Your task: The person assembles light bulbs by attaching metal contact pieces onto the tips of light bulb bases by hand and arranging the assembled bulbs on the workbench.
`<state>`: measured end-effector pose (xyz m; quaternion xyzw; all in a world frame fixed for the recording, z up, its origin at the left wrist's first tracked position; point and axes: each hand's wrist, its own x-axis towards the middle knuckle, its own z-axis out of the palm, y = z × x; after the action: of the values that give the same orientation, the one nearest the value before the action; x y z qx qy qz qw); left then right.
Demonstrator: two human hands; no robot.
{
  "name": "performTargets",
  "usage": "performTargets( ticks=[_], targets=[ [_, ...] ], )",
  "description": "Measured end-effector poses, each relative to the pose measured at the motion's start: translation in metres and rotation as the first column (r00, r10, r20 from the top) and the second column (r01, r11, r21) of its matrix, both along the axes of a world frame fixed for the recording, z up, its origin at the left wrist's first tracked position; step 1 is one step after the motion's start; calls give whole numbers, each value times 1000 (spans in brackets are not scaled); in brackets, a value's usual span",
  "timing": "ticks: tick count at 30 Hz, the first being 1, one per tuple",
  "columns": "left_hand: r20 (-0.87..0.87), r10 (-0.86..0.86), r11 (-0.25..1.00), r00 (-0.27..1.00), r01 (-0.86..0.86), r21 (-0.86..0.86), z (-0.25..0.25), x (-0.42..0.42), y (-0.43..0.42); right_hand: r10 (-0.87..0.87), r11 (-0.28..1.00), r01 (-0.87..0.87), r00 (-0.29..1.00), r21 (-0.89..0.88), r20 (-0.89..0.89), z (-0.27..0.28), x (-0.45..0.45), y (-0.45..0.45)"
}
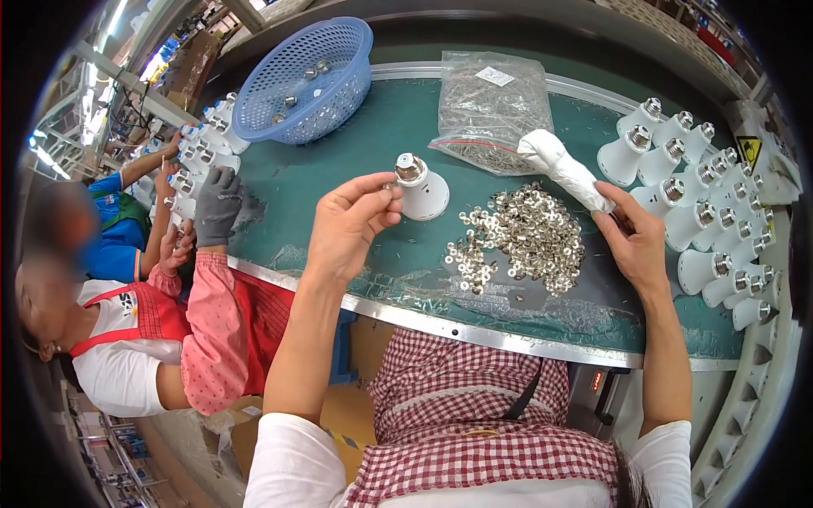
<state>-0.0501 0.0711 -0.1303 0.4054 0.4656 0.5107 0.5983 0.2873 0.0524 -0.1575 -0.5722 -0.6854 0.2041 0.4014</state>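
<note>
One white bulb housing (423, 196) with a metal screw cap stands upright on the green work surface. Just left of its cap is my left hand (356, 216), thumb and fingertips pinched together; what they hold is too small to name. My right hand (627, 229) is closed on the lower end of a white wrapped tool (563, 169), whose other end points up and left. Between my hands lies a pile of small metal pieces (533, 241), spread loosely toward the left.
A blue basket (339, 93) with a few metal caps stands at the back left. Behind the pile lies a clear bag of thin pins (491, 106). Many white housings (690, 224) crowd the right side. Two co-workers handle more housings (203, 148) at the left.
</note>
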Motion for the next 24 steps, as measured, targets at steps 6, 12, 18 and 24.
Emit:
performTargets(
  ticks=[6,12,18,24],
  targets=[
    [207,74,990,976,-46,-134,-2,-12,9,5,1000,-5,1000,10,13,0,1,0],
    [215,105,988,971,-76,-137,1,-16,14,-6,1000,6,1000,15,12,-3,0,1],
    [61,87,996,994,-88,11,10,-9,23,-2,1000,2,1000,10,19,-1,0,0],
    [-348,130,923,929,15,384,17,7,32,0,1000,0,1000,-4,21,0,0,0]
  ],
)
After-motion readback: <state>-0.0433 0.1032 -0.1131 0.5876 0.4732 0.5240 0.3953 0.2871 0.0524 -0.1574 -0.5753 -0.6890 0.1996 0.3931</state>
